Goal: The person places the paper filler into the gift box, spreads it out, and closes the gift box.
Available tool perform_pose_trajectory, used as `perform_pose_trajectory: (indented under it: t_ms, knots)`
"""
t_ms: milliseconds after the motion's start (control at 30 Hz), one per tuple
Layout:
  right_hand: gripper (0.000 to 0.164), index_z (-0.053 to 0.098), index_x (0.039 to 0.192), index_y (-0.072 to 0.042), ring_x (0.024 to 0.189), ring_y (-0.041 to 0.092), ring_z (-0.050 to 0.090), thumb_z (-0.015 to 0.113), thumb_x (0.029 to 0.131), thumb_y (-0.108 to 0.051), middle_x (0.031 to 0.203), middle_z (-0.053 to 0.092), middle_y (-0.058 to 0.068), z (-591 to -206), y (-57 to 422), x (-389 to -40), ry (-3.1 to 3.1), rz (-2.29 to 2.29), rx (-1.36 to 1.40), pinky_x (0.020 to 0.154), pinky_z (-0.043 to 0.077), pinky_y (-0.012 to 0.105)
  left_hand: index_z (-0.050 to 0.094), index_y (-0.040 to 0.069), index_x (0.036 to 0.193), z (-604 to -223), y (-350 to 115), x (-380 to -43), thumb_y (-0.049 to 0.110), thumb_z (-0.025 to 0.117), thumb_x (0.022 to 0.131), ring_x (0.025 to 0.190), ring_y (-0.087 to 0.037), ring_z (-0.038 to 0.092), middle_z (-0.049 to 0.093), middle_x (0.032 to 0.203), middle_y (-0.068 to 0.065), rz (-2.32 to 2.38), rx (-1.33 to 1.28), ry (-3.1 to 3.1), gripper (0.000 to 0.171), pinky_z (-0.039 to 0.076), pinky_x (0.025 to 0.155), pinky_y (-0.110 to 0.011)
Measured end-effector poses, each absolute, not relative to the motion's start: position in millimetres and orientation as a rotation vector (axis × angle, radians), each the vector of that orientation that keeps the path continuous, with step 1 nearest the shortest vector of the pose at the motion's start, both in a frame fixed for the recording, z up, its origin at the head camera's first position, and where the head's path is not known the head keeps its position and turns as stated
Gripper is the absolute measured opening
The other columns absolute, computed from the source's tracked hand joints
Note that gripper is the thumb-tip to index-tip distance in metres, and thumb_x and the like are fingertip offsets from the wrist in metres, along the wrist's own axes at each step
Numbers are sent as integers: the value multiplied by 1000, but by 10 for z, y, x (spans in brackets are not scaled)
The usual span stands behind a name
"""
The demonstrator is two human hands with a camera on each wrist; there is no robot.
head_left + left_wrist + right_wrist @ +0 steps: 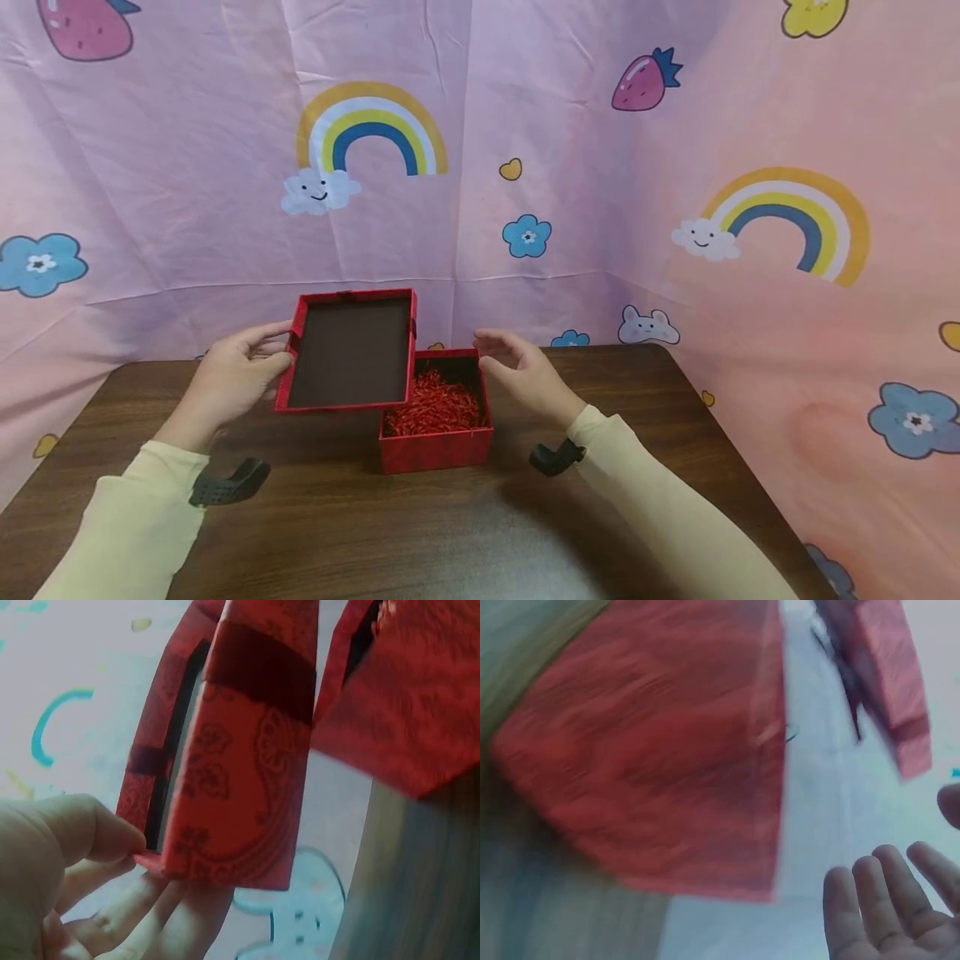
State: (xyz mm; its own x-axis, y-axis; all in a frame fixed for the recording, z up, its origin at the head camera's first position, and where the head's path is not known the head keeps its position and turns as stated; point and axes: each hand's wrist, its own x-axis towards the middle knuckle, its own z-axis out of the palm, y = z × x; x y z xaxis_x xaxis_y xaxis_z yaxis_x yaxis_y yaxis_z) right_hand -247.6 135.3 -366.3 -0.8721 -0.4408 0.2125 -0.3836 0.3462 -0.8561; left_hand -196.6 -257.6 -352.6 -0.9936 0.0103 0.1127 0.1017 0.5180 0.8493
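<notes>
My left hand pinches the edge of a red box lid, thumb on the rim and fingers beneath. The lid is raised and tilted, its dark inner side toward me. In the left wrist view the lid shows a dark paisley pattern and a dark ribbon band. Partly behind it in the head view stands the red box, uncovered, with red shredded paper inside. My right hand is at the box's far right corner, holding nothing; its fingers are loosely extended in the right wrist view.
The box stands on a dark brown wooden table. Behind and to the right hangs a pink and lilac cloth printed with rainbows, flowers and strawberries. A black strap mount sits at the left wrist, and another black mount at the right.
</notes>
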Motion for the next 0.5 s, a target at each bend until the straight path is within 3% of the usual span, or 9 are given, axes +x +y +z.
perform_pose_trajectory:
  t_ms: [267, 500]
  knots:
    - [42, 56, 144, -3, 125, 33, 60, 62, 103, -11, 135, 64, 16, -3492, 1101, -2427, 2446, -1617, -901, 105, 53, 37, 46, 11, 156, -3366, -2211, -2015, 20, 56, 103, 94, -24, 72, 60, 137, -26, -1426, -65, -2680, 55, 62, 66, -32]
    - [43, 56, 145, -5, 107, 25, 69, 59, 103, -14, 128, 68, 13, -3548, 1094, -2438, 2485, -1688, -654, 94, 60, 44, 49, 12, 155, -3330, -1897, -2033, 18, 58, 98, 84, -23, 67, 63, 132, -22, -1370, -25, -2640, 58, 52, 61, -31]
